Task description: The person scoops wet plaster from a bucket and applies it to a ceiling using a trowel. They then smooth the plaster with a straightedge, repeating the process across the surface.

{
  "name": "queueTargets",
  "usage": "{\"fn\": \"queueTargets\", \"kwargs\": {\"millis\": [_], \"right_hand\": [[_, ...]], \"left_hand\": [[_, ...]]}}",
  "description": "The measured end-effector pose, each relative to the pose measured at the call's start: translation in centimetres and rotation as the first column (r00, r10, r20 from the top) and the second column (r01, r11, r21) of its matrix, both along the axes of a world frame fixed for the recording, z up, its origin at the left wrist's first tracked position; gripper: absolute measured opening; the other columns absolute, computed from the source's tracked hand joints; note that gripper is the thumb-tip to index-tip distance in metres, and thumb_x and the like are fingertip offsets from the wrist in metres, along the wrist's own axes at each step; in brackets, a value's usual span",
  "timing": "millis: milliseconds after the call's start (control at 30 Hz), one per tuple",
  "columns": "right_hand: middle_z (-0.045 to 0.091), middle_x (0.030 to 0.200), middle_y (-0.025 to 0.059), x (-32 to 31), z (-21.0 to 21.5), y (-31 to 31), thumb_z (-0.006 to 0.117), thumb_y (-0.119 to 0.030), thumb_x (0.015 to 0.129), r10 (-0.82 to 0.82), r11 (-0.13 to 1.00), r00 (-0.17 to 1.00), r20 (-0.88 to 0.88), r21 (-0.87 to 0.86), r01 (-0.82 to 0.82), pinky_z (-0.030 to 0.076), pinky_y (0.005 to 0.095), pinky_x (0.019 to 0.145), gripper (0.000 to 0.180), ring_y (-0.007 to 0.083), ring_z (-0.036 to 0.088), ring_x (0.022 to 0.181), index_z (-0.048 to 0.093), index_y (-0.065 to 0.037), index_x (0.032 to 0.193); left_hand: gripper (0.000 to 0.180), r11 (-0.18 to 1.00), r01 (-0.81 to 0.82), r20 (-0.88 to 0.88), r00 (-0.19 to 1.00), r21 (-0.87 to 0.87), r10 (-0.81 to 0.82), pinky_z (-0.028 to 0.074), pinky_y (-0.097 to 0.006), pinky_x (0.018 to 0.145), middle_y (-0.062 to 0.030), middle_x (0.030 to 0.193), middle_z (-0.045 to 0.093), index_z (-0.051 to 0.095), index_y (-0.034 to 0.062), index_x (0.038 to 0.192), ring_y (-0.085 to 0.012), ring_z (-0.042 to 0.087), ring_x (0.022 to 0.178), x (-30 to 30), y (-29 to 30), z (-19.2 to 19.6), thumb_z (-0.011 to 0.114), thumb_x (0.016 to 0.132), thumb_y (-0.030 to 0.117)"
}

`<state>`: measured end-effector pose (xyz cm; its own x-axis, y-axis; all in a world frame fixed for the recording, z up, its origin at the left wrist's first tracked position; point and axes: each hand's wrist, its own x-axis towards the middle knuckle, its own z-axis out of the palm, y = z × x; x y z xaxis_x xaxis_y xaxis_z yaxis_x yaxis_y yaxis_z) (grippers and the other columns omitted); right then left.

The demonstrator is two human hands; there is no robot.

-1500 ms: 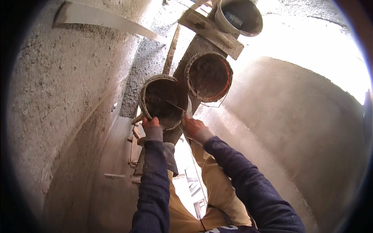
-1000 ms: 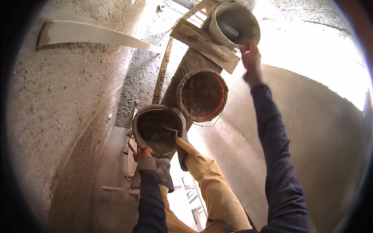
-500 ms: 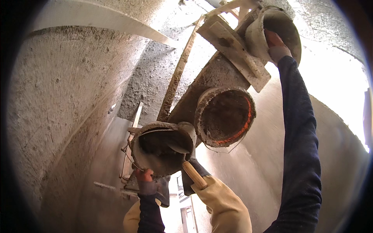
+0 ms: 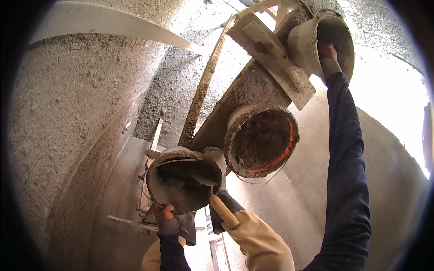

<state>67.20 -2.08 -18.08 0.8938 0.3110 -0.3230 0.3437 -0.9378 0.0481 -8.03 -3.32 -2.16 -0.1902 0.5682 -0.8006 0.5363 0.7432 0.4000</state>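
Note:
My left hand (image 4: 165, 216), in a red-tipped glove, grips the lower rim of a dark, mortar-crusted bucket (image 4: 181, 183) at lower centre. A trowel (image 4: 216, 189) lies in that bucket, and its wooden handle sticks out over the rim to the right. My right arm stretches up to the top right. There my right hand (image 4: 327, 55) holds the rim of a pale bucket (image 4: 307, 40), which sits tilted on a mortar-smeared board (image 4: 271, 58).
A third bucket (image 4: 260, 142), orange inside and caked with mortar, rests on a sloping plank between the two. Rough plastered walls (image 4: 68, 113) rise at left and behind, with a smooth wall on the right. My tan trouser leg (image 4: 260, 246) is below, and wooden scaffold pieces (image 4: 149, 153) stand at left.
My right hand left the dark bucket, rose to the upper right and took hold of the pale bucket's rim. My left hand kept its grip on the dark bucket.

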Motion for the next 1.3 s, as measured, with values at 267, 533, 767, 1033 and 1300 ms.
{"fn": "queueTargets", "kwargs": {"millis": [267,533,767,1033,1300], "right_hand": [[0.062,0.105,0.0163,-3.3,5.7,-0.6,0.057,-0.045,0.081,0.292,0.957,0.945,-0.147,0.045,-0.288,0.046,0.0377,0.083,0.051,0.0321,0.059,0.097,0.057,-0.005,0.113],[0.055,0.116,0.0093,-6.6,14.8,-1.8,0.050,-0.029,0.092,0.430,0.845,0.878,-0.213,0.439,-0.307,0.046,0.0369,0.090,0.042,0.0213,0.054,0.106,0.042,-0.008,0.127],[0.052,0.114,0.0119,-21.7,21.5,-6.1,0.043,-0.032,0.094,-0.069,0.337,0.517,-0.853,0.467,0.817,0.045,0.0327,0.087,0.040,0.0182,0.053,0.100,0.042,-0.006,0.125],[0.053,0.113,0.0117,-48.2,20.7,-6.2,0.062,-0.009,0.082,0.197,0.623,0.630,-0.751,0.592,0.511,0.051,0.0323,0.083,0.051,0.0206,0.057,0.098,0.037,-0.005,0.127],[0.035,0.131,0.0133,-48.6,26.0,-4.5,0.067,0.001,0.074,0.320,0.525,0.842,-0.435,0.821,0.225,0.039,0.0353,0.098,0.069,0.0241,0.041,0.119,0.029,-0.002,0.130]], "left_hand": [[0.027,0.495,0.857,-0.217,0.515,0.143,-0.829,0.043,-0.037,0.078,-0.0232,0.101,0.050,0.057,0.0040,0.091,-0.0378,0.052,0.090,-0.6,0.0,0.8,0.055,0.064,-0.001],[0.025,0.981,0.182,0.076,0.979,0.062,-0.187,0.045,-0.035,0.070,-0.0112,0.083,0.058,0.056,-0.0009,0.084,-0.0274,0.056,0.078,-1.6,-0.1,-1.3,0.057,0.061,0.010],[0.024,0.950,0.246,0.110,0.957,0.190,-0.270,0.043,-0.034,0.059,-0.0082,0.074,0.057,0.055,-0.0022,0.083,-0.0204,0.053,0.064,-0.2,0.4,-1.3,0.058,0.061,0.009],[0.033,0.983,0.150,0.091,0.983,0.108,-0.160,0.042,-0.035,0.056,-0.0086,0.072,0.058,0.053,-0.0021,0.090,-0.0207,0.052,0.064,-0.1,-0.4,-2.2,0.061,0.061,0.011],[0.036,1.000,-0.002,0.127,0.992,0.014,0.001,0.046,-0.036,0.060,-0.0087,0.077,0.062,0.056,-0.0002,0.097,-0.0215,0.057,0.070,0.2,-0.5,-2.8,0.062,0.064,0.013]]}}
